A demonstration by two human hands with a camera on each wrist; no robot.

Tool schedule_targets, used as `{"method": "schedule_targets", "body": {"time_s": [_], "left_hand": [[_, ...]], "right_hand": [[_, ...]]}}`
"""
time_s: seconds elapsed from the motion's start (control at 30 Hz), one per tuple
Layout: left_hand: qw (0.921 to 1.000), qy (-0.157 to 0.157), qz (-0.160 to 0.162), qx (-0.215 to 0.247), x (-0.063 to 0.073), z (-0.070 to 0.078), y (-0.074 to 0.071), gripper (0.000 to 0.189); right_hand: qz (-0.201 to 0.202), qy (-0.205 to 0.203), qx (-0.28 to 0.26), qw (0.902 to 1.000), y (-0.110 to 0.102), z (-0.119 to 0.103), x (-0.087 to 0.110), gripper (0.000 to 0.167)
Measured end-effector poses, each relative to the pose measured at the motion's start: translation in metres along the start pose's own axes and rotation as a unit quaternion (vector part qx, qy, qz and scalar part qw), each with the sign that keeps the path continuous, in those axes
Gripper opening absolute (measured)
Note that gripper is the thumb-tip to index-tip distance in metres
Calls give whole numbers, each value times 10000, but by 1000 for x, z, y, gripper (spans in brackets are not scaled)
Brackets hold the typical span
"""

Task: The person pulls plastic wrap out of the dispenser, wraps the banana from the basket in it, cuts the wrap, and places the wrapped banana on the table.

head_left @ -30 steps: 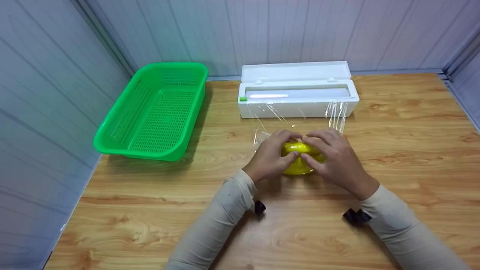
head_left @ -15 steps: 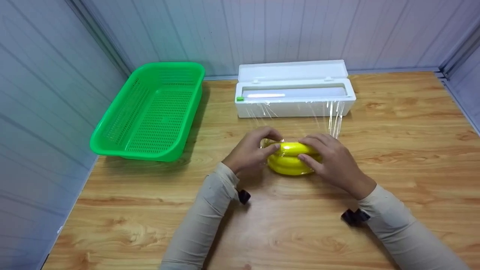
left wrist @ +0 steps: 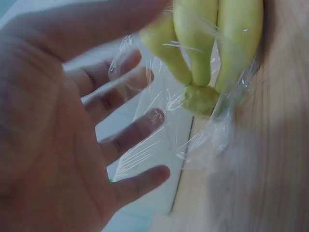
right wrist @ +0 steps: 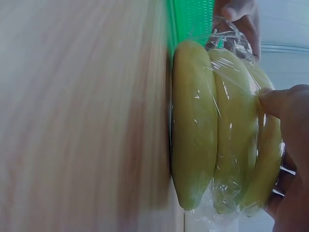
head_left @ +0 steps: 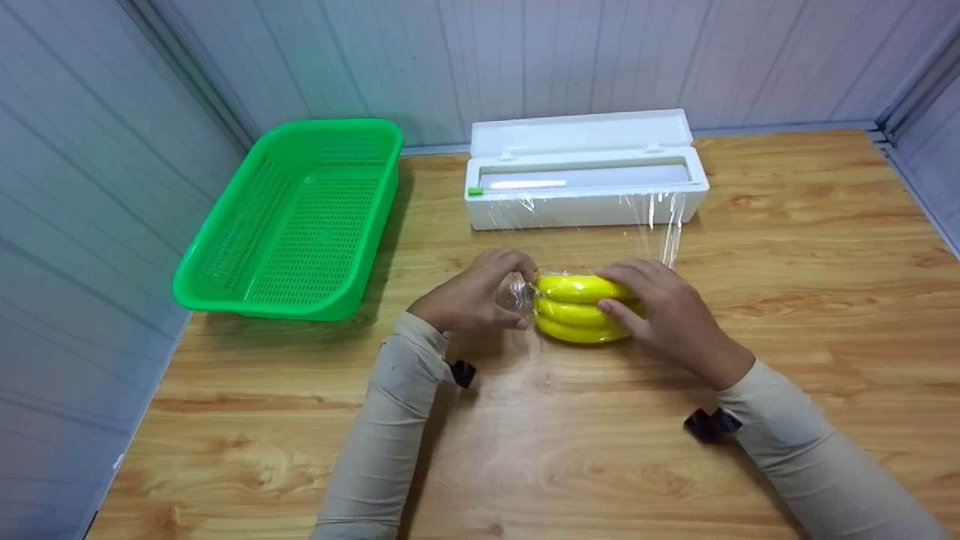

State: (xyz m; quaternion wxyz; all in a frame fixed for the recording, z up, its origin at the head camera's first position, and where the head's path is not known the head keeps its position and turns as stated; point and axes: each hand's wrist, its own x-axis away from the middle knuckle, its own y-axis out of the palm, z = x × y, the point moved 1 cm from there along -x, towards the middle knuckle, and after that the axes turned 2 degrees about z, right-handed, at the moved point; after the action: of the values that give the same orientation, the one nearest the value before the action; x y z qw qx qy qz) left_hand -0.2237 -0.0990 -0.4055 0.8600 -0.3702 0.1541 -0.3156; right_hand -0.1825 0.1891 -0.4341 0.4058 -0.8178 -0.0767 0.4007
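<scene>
Bananas in clear film, on wooden table before me, stem end toward my left hand. My right hand grips them, thumb on near side. Left fingers spread at loose film; touch unclear. Film runs back to white box, lid up. Green basket farther left.

Both arms wear long, close-fitting sleeves of pale greyish beige, the left sleeve and the right sleeve alike wrinkled crosswise along the forearm. A small, blocky black device juts from the left cuff, and a black two-lobed one from the right. The left hand and right hand are bare.
</scene>
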Motion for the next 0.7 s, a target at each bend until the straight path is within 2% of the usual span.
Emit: {"method": "schedule_targets", "body": {"time_s": [0.1,0.23,0.37,0.5,0.6,0.7], "left_hand": [[9994,37,285,188,-2,-3,0,28],[9952,-13,401,892,-4,-9,1,11],[9877,-108,216,1546,-3,-16,4,12],[9793,-190,29,2014,-1,-22,7,18],[9790,-114,7,2035,-1,-25,9,19],[9807,18,124,1951,-3,-25,11,19]], "right_hand": [[-15,1,-31,10000,0,1,-2,39],[9,46,-119,9999,-1,2,-3,39],[36,72,-178,9998,0,1,0,39],[8,83,-211,9997,2,1,3,39],[3,72,-220,9997,1,0,4,39],[7,43,-224,9997,1,-1,4,39]]}}
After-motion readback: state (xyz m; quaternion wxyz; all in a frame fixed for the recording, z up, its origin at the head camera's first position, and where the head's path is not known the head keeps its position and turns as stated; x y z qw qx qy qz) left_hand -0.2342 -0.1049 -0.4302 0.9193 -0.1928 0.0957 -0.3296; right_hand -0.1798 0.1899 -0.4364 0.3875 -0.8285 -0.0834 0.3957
